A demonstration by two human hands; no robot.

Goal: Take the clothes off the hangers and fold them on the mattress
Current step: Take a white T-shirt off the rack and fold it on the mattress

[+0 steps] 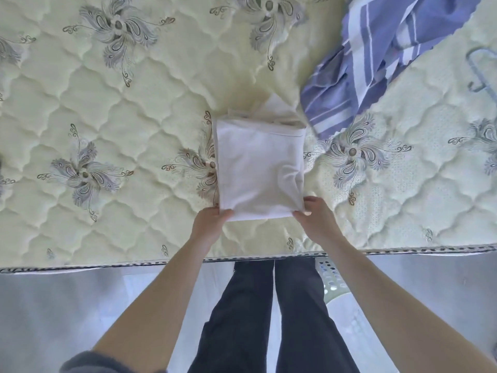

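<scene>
White cloth (259,168): folded into a small, neat square. It lies flat on the mattress (107,130), in the middle, near the front edge.
Left hand (212,224): pinches the near left corner of the white cloth, thumb on top.
Right hand (317,216): pinches the near right corner the same way.
Arms: both reach straight out from the body. The hands are apart, one at each side of the square.
Step now: it looks like the last tidy-up or one more fold.
How to do it well: move both corners together so the layers do not slip. Keep the edges lined up, then pat it flat.
Striped cloth (376,57): blue and white, all crumpled, just beside the far right corner of the white cloth. It probably gets folded next.
Hanger (481,74): lies on the mattress at the far right.
Basket (333,278): white with holes, on the floor by the person's right leg.
</scene>
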